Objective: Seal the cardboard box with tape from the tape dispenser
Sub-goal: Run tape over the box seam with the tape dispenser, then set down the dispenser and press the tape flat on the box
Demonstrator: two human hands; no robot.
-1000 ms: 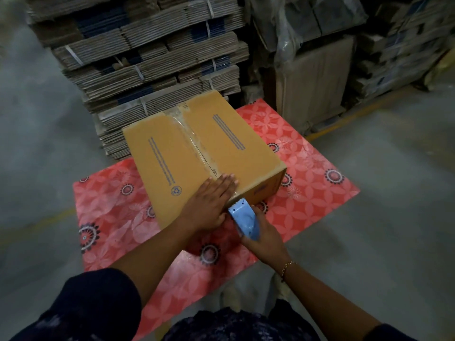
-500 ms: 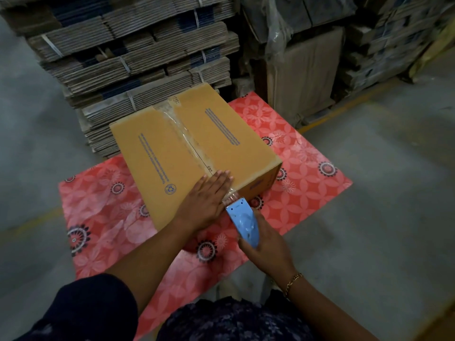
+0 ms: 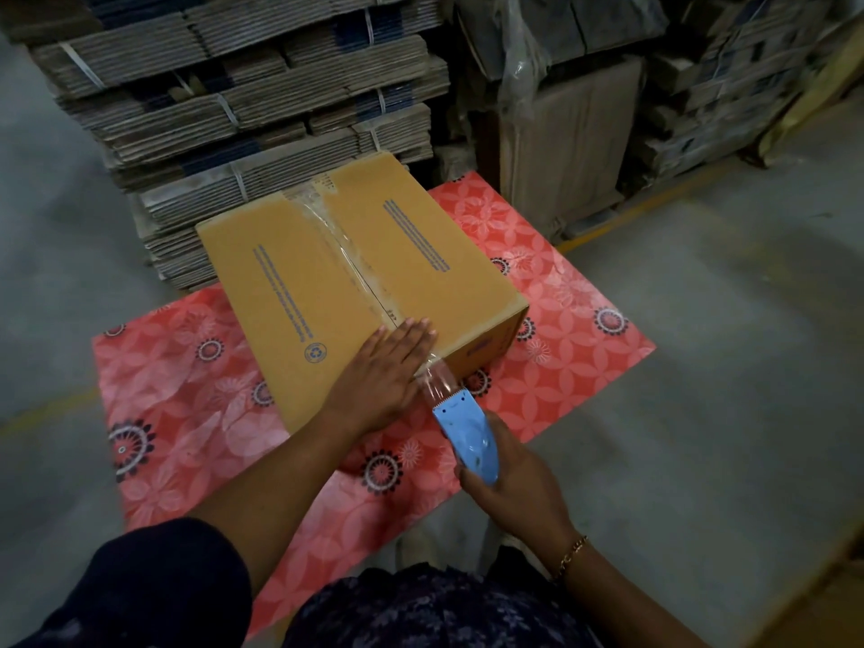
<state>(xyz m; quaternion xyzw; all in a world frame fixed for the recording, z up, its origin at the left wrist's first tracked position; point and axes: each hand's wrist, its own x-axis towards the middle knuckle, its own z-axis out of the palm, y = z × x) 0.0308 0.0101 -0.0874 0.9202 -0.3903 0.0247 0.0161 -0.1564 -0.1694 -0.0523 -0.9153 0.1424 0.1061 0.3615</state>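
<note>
1. The left hand (image 3: 381, 374) lies flat, fingers together, pressing the near end of the tape strip (image 3: 348, 254) onto the top of the cardboard box (image 3: 327, 292), right at the near edge.
2. The right hand (image 3: 509, 484) is wrapped tight around the blue tape dispenser (image 3: 467, 434), just below and right of the left hand. A short clear span of tape runs taut from under the left fingertips to the toothed blade.
3. The box sits on a red patterned mat (image 3: 187, 413), directly ahead of both hands, with tape already along its centre seam.
4. Risk: if the blade is not angled into the taut span, the tape will likely stretch or tear ragged rather than cut clean.
5. Risk: if the left palm lifts early, the pull could peel the near end off the flaps.
6. Risk: the loose tail may crease or fold on itself before it is pressed down the near side.
7. Beyond the left hand stand bundled flat cartons (image 3: 243, 100); beyond the right, wrapped stacks (image 3: 575, 133). Nothing blocks the hands.
</note>
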